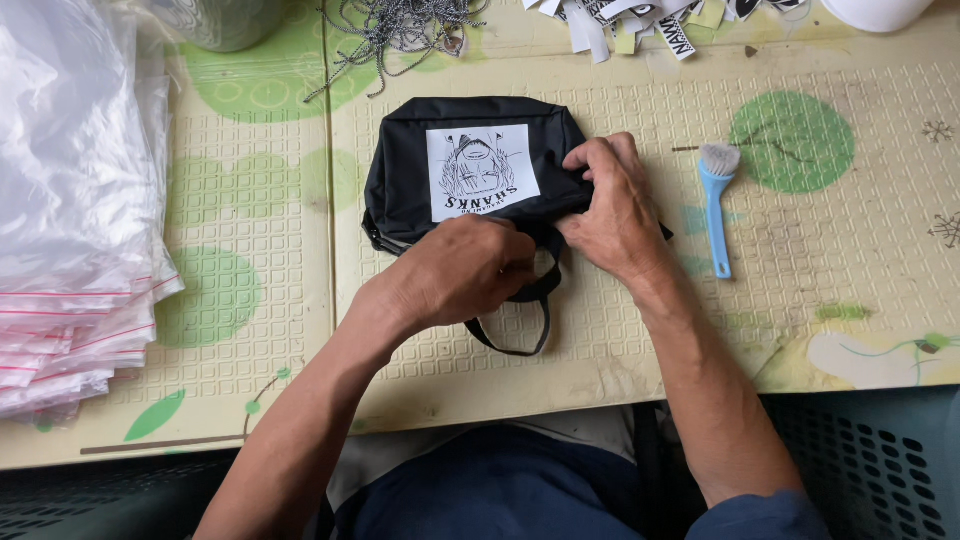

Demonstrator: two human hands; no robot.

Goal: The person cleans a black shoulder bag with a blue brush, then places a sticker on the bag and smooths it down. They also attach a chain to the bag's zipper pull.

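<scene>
left hand [470,268] and right hand [610,205] both gripping black pouch [400,170] on mat [640,330]

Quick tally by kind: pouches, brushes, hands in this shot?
Black pouch: 1
Blue brush: 1
Hands on the pouch: 2, left hand and right hand
Total: 4

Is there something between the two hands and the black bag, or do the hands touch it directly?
Nothing visible stands between them. The left hand lies on the near edge of the black bag, by its strap; the right hand presses on its right end. The blue brush lies apart, to the right.
</scene>
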